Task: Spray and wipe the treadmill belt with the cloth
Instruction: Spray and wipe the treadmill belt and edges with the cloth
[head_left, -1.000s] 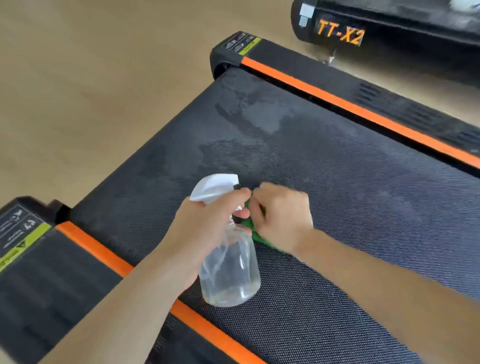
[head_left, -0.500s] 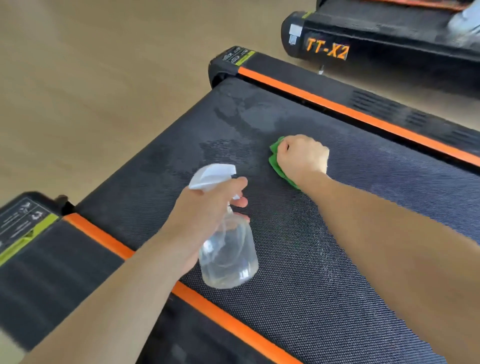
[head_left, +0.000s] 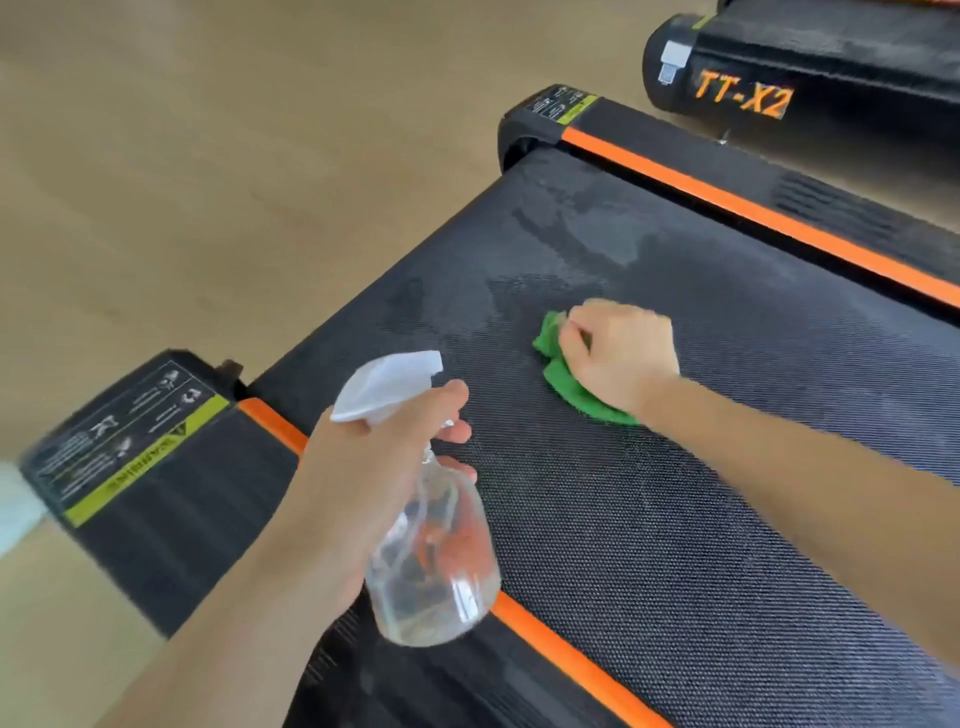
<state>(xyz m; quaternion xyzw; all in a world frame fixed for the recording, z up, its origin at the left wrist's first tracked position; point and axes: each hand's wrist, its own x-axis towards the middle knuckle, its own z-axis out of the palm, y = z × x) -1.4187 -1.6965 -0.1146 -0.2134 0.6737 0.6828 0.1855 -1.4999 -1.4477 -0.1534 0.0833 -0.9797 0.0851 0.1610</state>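
A clear plastic spray bottle (head_left: 434, 551) with a white trigger top is held up over the near orange side rail (head_left: 561, 649) by the left hand (head_left: 363, 483), fingers curled round its neck. A soft green cloth (head_left: 566, 382) (bunched up) is gripped by the right hand (head_left: 621, 353) and pressed flat on the bumpy black treadmill belt (head_left: 701, 519), near some damp patches (head_left: 587, 244).

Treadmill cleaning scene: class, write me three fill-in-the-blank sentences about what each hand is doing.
1. The left hand holds a clear spray ____.
2. The right hand presses a ____ cloth on the treadmill belt.
3. The side rail stripe is ____.
Missing words: bottle; green; orange.
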